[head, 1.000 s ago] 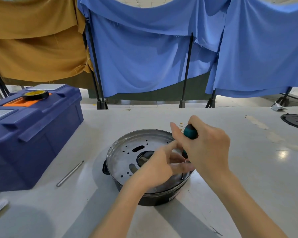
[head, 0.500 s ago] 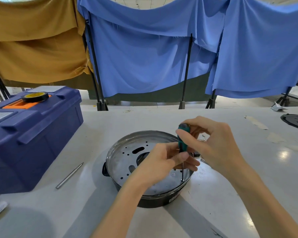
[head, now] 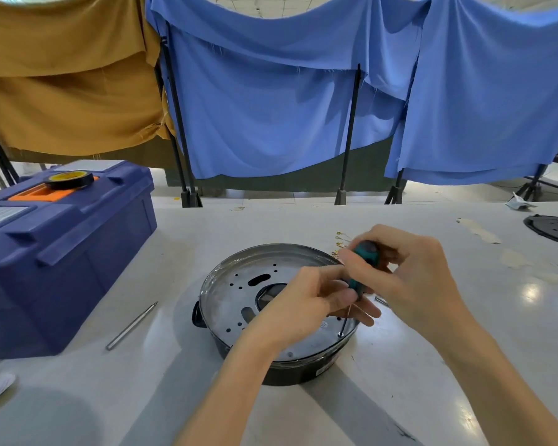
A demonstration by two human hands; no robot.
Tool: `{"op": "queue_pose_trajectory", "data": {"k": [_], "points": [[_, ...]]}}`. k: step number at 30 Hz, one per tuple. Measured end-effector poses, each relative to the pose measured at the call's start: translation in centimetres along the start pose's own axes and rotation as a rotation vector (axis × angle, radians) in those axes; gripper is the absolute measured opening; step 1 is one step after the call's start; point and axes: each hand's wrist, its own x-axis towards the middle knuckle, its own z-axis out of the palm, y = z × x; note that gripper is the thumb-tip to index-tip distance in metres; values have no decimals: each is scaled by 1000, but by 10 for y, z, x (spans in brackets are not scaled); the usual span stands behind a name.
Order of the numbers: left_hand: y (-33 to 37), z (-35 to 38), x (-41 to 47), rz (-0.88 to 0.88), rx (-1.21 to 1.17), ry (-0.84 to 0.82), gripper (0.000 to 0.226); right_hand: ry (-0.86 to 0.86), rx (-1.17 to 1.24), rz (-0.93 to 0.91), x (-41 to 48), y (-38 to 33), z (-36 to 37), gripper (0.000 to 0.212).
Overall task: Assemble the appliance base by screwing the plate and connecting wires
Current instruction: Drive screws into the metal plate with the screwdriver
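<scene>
At the middle of the white bench (head: 271,220), directly before me: one round black plastic appliance base (head: 303,375), standing flat, with a small black lug at its left side.

Item, on top of it: one round silver metal plate (head: 236,304), pierced with small holes, slots and a large central opening, seated inside the base's rim.

Item: one small screw (head: 341,334) in the plate, near its right-hand near edge.

Item: one screwdriver (head: 366,252), teal handle, thin steel shaft, held nearly upright with its tip on that screw. My right hand (head: 416,278) is over the top of the teal handle, its fingers (head: 377,278) curled round it in a grip. My left hand (head: 300,304) lies over the plate, thumb and fingers pinching the screwdriver low down, where handle meets shaft.

Just beyond the base, beside my right hand: a scatter of small brass-coloured terminals (head: 339,239) on the bench.

Left of the base, apart from it: one slim grey metal rod (head: 131,325), lying flat.

Further left: one large dark-blue plastic toolbox (head: 78,252), with an orange inset in its lid and one roll of black tape (head: 70,180) with a yellow core lying on that inset.

Far right edge of the bench: one black round perforated disc (head: 554,228), partly cut off by the view.

Behind the bench: blue cloths (head: 271,117) and one mustard cloth (head: 68,91), hung over black stands (head: 350,133).
</scene>
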Motion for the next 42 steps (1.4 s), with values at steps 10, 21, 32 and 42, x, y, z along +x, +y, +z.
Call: {"op": "queue_pose_trajectory", "data": {"k": [10,21,32,42], "points": [[-6,7,5,-5,-68,63,20,58,-183,87,5,0,-2,44],[-11,-1,2,7,-12,33,20,-8,14,115,4,10,7,35],[-17,-6,1,-22,-75,-1,28,-78,168,125,5,7,9,10],[-22,-7,4,-2,-51,24,28,49,-125,117,3,8,17,46]]}}
